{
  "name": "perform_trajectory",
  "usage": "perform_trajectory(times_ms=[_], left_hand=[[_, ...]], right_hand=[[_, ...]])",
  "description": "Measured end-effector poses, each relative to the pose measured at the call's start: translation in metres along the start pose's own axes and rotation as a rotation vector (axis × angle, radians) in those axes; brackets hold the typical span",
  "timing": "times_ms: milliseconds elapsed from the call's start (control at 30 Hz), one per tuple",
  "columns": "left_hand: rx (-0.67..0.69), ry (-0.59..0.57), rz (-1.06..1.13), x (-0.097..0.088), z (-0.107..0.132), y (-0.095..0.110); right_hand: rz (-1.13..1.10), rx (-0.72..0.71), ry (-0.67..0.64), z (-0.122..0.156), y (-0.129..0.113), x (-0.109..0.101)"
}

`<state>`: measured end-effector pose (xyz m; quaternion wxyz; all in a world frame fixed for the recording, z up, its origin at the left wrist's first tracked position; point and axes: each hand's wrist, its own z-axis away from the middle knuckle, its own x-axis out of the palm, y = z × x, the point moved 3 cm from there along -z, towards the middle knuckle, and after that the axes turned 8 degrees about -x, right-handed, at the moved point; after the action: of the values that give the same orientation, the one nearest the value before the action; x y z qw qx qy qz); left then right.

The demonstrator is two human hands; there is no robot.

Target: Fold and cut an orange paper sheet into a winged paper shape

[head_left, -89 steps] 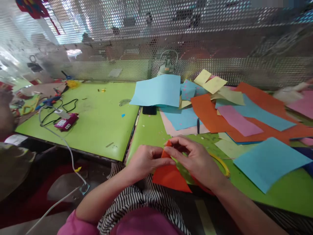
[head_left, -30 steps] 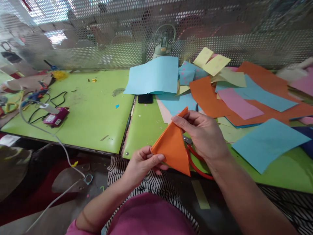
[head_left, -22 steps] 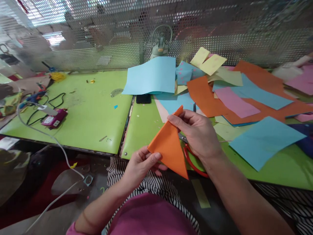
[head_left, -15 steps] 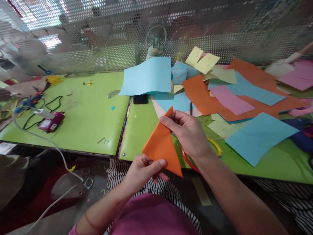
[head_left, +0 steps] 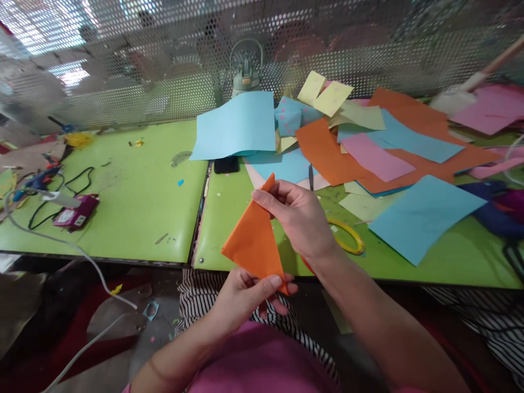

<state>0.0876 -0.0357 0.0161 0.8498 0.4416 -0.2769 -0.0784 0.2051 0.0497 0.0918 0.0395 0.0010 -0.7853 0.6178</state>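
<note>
I hold an orange paper folded into a triangle [head_left: 252, 240] above the front edge of the green table [head_left: 143, 202]. My left hand [head_left: 245, 297] pinches its lower corner between thumb and fingers. My right hand [head_left: 301, 215] pinches the top corner, fingers closed on the fold. Just behind my right wrist, scissors with a yellow handle loop [head_left: 347, 237] lie on the table.
Loose sheets lie across the right half: light blue [head_left: 237, 125], orange [head_left: 323, 153], pink [head_left: 374, 158], yellow [head_left: 327, 98], another blue [head_left: 421, 215]. A dark phone [head_left: 226, 164] peeks from under the paper. A magenta device [head_left: 73, 210] with cables sits left. Perforated metal screen [head_left: 164, 65] behind.
The triangle was lifted off the table edge and held up. Over the last second my left hand slid from its left corner to its bottom corner, while the view drifted right.
</note>
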Motion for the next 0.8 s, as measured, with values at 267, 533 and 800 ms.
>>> perform_trajectory(times_ms=[267,533,800], left_hand=[[-0.019,0.091,0.018,-0.002,-0.002,-0.004],[0.028,0.146,0.085,-0.001,-0.004,0.0],[-0.012,0.139,0.133,-0.003,-0.005,0.0]], right_hand=[[-0.046,-0.007,0.037,-0.001,0.005,-0.004],[-0.062,-0.066,0.234,-0.007,0.005,-0.017],[-0.04,-0.062,0.278,-0.009,0.004,-0.018]])
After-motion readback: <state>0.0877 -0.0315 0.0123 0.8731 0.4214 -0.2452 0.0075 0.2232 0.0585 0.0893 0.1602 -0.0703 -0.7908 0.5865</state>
